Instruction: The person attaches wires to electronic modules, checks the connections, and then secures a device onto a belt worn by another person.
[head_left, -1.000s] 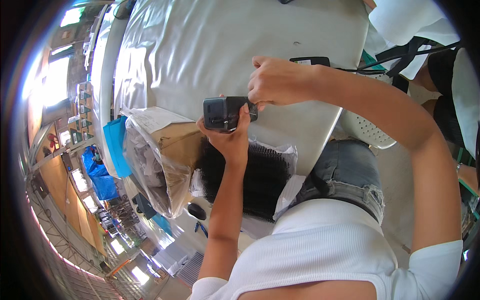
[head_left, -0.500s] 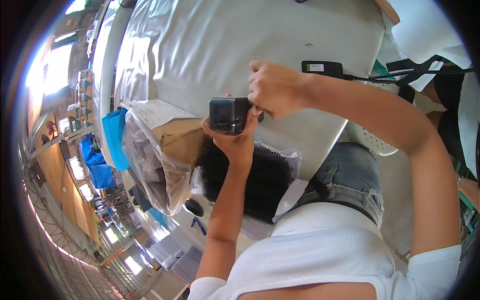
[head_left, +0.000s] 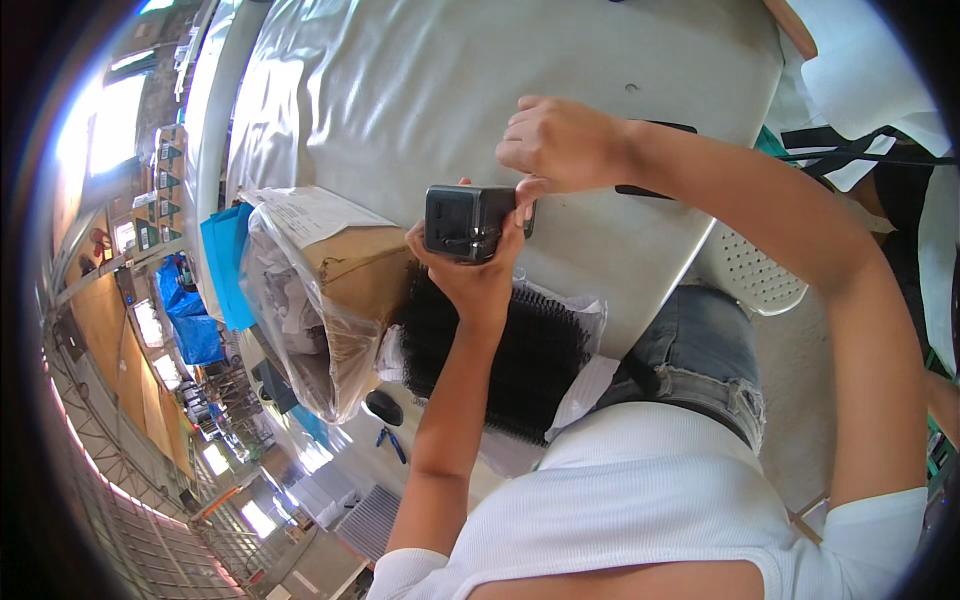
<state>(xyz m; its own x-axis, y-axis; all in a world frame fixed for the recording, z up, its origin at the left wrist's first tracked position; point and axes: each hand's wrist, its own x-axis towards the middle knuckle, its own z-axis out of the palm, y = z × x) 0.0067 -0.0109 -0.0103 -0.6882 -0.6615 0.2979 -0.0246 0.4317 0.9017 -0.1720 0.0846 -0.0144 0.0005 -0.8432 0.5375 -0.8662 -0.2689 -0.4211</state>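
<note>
My left hand (head_left: 475, 270) is closed around a dark, boxy black device (head_left: 455, 222) and holds it up over the table, its thumb along the right side. Close beside the device's upper right corner is my right hand (head_left: 560, 150), fingers curled in and thumb pressed toward them. Whatever those fingers may hold is hidden. Under my left forearm lies a dense block of black bristles (head_left: 540, 350) in white wrapping. A flat black case (head_left: 645, 191) rests on the table, partly covered by my right forearm.
Left of my hands sits a cardboard box (head_left: 355, 265) in clear plastic, beside a blue sheet (head_left: 226, 265). A black computer mouse (head_left: 383, 406) and blue-handled pliers (head_left: 392, 444) lie nearer me. Another person's white sleeve (head_left: 870, 70) shows at the far right, near a perforated stool (head_left: 755, 270).
My right hand has moved slightly up, away from the device's side. My right forearm now covers the label on the flat black case. My left hand keeps its hold.
</note>
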